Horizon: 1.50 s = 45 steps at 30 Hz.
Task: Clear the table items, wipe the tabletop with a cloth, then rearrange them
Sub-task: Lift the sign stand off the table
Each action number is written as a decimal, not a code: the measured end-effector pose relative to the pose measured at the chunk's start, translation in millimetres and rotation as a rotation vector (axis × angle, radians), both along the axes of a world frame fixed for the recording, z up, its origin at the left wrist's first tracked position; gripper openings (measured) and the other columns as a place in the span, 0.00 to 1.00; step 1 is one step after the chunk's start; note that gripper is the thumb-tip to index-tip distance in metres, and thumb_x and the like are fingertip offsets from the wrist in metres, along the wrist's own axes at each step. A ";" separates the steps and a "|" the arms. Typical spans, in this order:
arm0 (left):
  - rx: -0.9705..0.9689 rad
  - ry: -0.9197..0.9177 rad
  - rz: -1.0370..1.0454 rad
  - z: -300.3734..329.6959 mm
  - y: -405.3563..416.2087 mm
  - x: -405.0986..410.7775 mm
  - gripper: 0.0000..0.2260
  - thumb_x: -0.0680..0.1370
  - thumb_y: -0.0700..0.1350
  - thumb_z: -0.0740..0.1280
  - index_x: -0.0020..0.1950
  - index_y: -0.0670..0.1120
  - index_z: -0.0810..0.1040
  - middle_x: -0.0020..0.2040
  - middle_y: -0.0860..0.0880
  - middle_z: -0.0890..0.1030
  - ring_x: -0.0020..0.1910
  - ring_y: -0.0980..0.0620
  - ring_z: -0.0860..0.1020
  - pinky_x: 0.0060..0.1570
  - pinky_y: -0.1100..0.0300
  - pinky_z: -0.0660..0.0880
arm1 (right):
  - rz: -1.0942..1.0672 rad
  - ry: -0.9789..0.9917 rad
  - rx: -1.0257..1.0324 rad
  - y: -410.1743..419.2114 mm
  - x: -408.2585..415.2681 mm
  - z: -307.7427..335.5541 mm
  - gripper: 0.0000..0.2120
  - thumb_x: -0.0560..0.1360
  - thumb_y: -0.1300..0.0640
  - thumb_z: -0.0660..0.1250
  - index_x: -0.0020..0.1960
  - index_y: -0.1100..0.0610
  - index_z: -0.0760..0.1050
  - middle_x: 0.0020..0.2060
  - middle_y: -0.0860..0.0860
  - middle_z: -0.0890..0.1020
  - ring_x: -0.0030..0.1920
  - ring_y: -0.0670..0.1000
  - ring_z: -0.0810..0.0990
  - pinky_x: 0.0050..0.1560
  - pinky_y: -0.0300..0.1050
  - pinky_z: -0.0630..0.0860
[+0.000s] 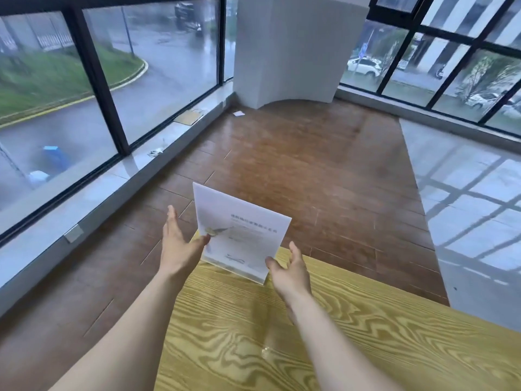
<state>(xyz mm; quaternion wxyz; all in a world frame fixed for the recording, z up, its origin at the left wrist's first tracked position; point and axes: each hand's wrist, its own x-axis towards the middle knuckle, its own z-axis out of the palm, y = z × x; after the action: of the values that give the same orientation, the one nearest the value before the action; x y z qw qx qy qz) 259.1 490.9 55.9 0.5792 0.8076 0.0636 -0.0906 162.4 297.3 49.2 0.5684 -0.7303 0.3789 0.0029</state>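
A clear acrylic sign stand with a white printed sheet stands at the far left corner of the yellow wood-grain table. My left hand is on its left edge, thumb touching the front face and fingers spread behind. On the stand's lower right corner rests my right hand, with the thumb on the front and the fingers curled beside it. The stand's base rests on the tabletop, tilted slightly back. No cloth is in view.
The table's far edge and left edge run close to the stand. Beyond lies a brown wooden floor and grey tiles. A window sill runs along the left; a white pillar stands ahead.
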 end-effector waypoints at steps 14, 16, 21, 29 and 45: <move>-0.185 -0.021 -0.071 5.8 -30.3 -10.2 0.36 0.74 0.31 0.65 0.77 0.60 0.64 0.74 0.60 0.71 0.74 0.59 0.68 0.71 0.55 0.66 | 0.009 -0.091 0.041 -0.2 -6.8 -14.5 0.41 0.68 0.51 0.68 0.79 0.53 0.59 0.74 0.48 0.73 0.75 0.48 0.70 0.75 0.54 0.68; -0.188 -0.054 -0.073 13.1 -46.5 -26.6 0.35 0.74 0.33 0.68 0.76 0.59 0.66 0.72 0.60 0.72 0.72 0.60 0.69 0.71 0.53 0.68 | -0.026 -0.091 0.047 -12.2 -25.3 -9.6 0.42 0.67 0.50 0.68 0.78 0.54 0.60 0.73 0.50 0.74 0.75 0.49 0.70 0.75 0.54 0.68; -0.169 -0.077 -0.179 27.8 -102.0 -80.4 0.33 0.74 0.36 0.70 0.76 0.58 0.68 0.69 0.57 0.75 0.69 0.59 0.71 0.70 0.49 0.70 | -0.144 -0.077 0.011 -64.7 -93.6 2.5 0.41 0.66 0.51 0.67 0.78 0.51 0.61 0.71 0.52 0.76 0.74 0.49 0.72 0.72 0.56 0.71; -0.150 -0.074 -0.457 38.1 -229.4 -222.7 0.32 0.75 0.32 0.65 0.75 0.56 0.71 0.69 0.55 0.78 0.70 0.56 0.75 0.69 0.50 0.72 | -0.374 -0.067 -0.041 -180.1 -272.0 46.1 0.24 0.75 0.66 0.65 0.67 0.49 0.72 0.58 0.45 0.80 0.59 0.44 0.79 0.48 0.41 0.74; -0.032 -0.055 -0.778 16.3 -487.2 -569.2 0.25 0.74 0.35 0.65 0.70 0.50 0.77 0.62 0.55 0.83 0.64 0.55 0.80 0.60 0.54 0.78 | -0.683 0.043 -0.073 -431.4 -636.3 33.4 0.28 0.75 0.55 0.65 0.75 0.50 0.67 0.66 0.53 0.80 0.64 0.58 0.79 0.60 0.54 0.77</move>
<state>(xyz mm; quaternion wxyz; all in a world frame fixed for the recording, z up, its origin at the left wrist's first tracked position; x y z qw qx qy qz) -310.1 3.7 72.2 0.5156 0.7643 -0.2647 -0.2827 -473.9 -134.1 82.6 0.5020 -0.5810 0.6131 -0.1858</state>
